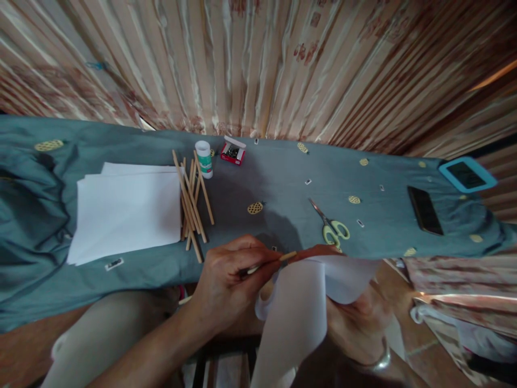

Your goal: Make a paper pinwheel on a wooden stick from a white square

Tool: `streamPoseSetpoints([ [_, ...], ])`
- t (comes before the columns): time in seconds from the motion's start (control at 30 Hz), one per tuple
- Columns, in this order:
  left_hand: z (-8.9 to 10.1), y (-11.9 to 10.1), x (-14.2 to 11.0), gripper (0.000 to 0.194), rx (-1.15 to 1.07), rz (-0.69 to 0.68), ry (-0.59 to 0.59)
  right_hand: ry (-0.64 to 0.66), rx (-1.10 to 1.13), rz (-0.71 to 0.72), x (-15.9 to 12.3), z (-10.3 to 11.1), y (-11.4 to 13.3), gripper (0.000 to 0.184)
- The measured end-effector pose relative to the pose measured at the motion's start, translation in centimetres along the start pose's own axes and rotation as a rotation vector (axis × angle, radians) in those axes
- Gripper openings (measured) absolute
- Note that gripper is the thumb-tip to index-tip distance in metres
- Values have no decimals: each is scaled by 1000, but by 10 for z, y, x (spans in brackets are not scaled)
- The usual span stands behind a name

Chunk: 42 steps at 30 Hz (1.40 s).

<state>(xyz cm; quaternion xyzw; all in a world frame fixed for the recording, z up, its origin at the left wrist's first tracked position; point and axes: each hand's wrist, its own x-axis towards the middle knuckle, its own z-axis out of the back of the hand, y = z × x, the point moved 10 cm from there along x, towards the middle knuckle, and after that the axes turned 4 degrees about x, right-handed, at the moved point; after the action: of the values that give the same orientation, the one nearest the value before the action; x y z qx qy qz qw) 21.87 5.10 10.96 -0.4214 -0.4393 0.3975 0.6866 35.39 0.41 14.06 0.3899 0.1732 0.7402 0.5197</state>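
My left hand point(232, 277) is closed in a pinch around a thin wooden stick point(288, 256), whose pale tip pokes out to the right of the fingers. Beside it, my right hand point(359, 315) grips a curled sheet of white paper point(301, 302) that hangs down over my lap. The sheet bends along a crease near its top and hides part of the right hand's fingers. The stick's tip lies close to the paper's upper edge; whether they touch I cannot tell. Scissors with light green handles point(336, 230) lie just beyond the right hand, blades partly apart.
Left on the blue-grey cloth point(278, 178) is a stack of white paper point(129, 210), with several wooden sticks point(191, 205) overlapping its edge. Behind stand a glue stick point(204, 160) and an open red box point(233, 152) of small metal pieces. A phone point(425, 210) and blue-framed device point(467, 174) lie right.
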Motion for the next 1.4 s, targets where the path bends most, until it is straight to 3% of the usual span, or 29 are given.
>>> streamPoseSetpoints([
  [0.27, -1, 1, 1, 12, 11, 0, 7, -64, 0, 15, 3, 6, 3, 29],
  [0.6, -3, 2, 0, 10, -21, 9, 21, 62, 147, -49, -2, -5, -13, 44],
  [0.83, -8, 16, 1, 13, -59, 67, 42, 120, 147, -100, 6, -13, -20, 29],
  [1.07, -16, 49, 2, 12, -112, 234, 33, 231, 293, -278, 12, -36, -57, 20],
  [1.27, -24, 74, 2, 16, -138, 381, 69, 264, 552, -460, 12, -56, -84, 30],
  [1.4, -26, 78, 3, 15, -95, 386, 103, 287, 631, -540, 10, -67, -95, 34],
])
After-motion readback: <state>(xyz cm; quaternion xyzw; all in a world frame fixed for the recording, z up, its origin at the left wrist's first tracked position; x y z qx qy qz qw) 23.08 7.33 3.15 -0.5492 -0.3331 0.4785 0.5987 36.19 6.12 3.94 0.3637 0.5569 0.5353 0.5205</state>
